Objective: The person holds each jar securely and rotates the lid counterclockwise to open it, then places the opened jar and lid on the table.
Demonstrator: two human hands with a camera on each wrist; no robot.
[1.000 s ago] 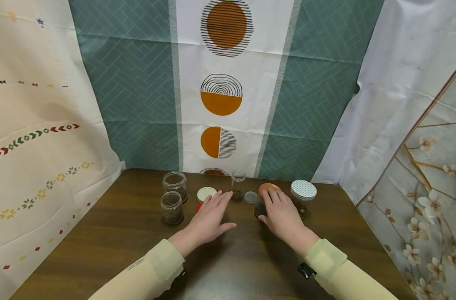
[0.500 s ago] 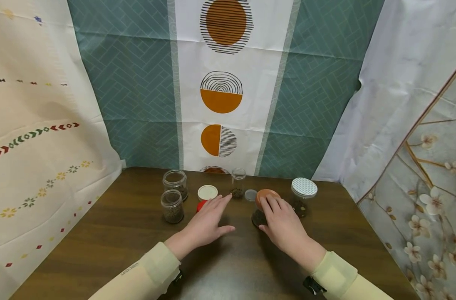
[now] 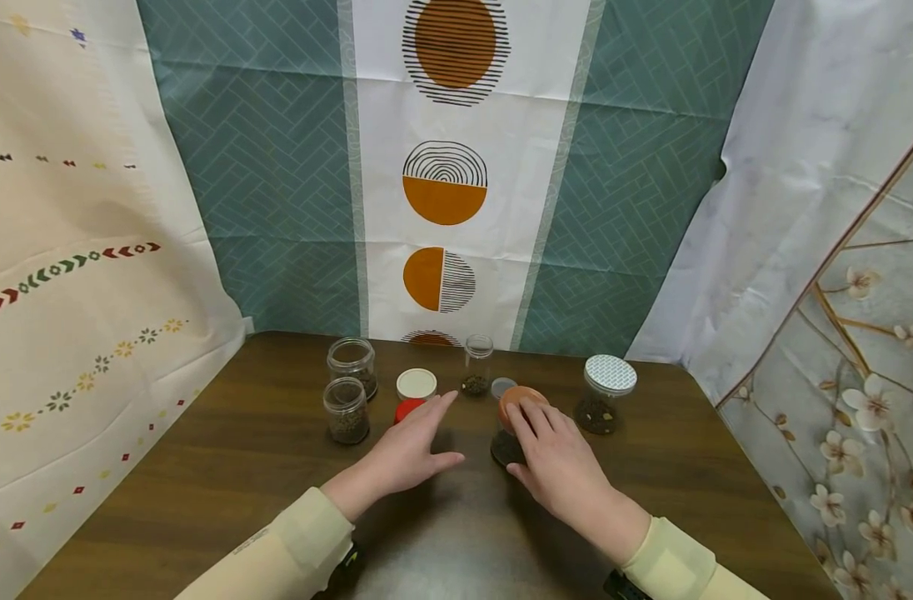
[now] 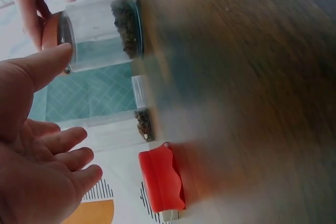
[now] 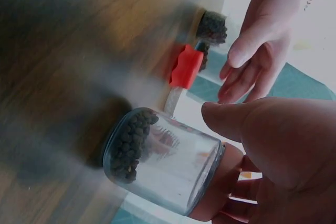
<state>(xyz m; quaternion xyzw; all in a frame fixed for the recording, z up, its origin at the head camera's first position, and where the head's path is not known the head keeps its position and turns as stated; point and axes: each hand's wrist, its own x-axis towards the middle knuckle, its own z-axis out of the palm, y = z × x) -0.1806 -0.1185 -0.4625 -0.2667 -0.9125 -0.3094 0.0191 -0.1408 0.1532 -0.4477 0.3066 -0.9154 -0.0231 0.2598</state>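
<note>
My right hand [image 3: 565,462] grips the orange-brown lid [image 3: 521,406] of a glass jar [image 5: 168,161] from above, fingers around it. Dark pellets lie in the bottom of that jar, which looks upright at the table surface. My left hand [image 3: 396,458] hovers to its left, fingers straight and thumb spread, holding nothing. Just beyond the left fingers are a red wavy-edged lid [image 4: 161,178] and a cream lid [image 3: 416,383]. A narrow open jar [image 3: 476,367] and a small grey lid [image 3: 503,387] stand behind, between the hands.
Two open glass jars, a front one [image 3: 346,412] and a back one [image 3: 351,358], stand at the left with dark contents. At the right is a jar with a white patterned lid [image 3: 610,375]. Fabric curtains [image 3: 276,208] border the brown table [image 3: 202,483].
My right hand has brought the orange-lidded jar left and nearer, away from the white-lidded jar. The left hand has drawn back slightly, showing more of the red lid.
</note>
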